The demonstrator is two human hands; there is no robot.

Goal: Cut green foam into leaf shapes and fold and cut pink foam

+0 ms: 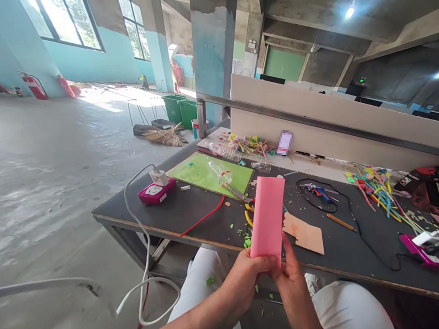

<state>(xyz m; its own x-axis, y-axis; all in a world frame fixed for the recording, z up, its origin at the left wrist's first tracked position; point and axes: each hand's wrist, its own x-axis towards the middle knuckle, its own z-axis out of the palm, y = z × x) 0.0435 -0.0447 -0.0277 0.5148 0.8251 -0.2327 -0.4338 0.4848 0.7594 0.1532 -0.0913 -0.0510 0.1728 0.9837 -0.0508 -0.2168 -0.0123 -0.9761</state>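
A folded sheet of pink paper (268, 213) stands nearly upright between my hands, in front of the dark table's near edge. My left hand (245, 273) grips its lower left corner, the thumb lying across the front. My right hand (290, 280) pinches the bottom right, with one finger running up along the right edge. Behind the paper, scissors (249, 215) with yellow handles are partly hidden. Just right of it lies a torn-edged peach sheet (305, 232). Green paper scraps (247, 240) are scattered to its left.
A green sheet (193, 171) with clear plastic bottle parts (222, 172) lies at the left. A red pipe cleaner (204, 218), a magenta power strip (156, 191), a blue glue gun (322, 194) and a brown stick (341, 222) are around. Colourful pipe cleaners (379, 188) lie right.
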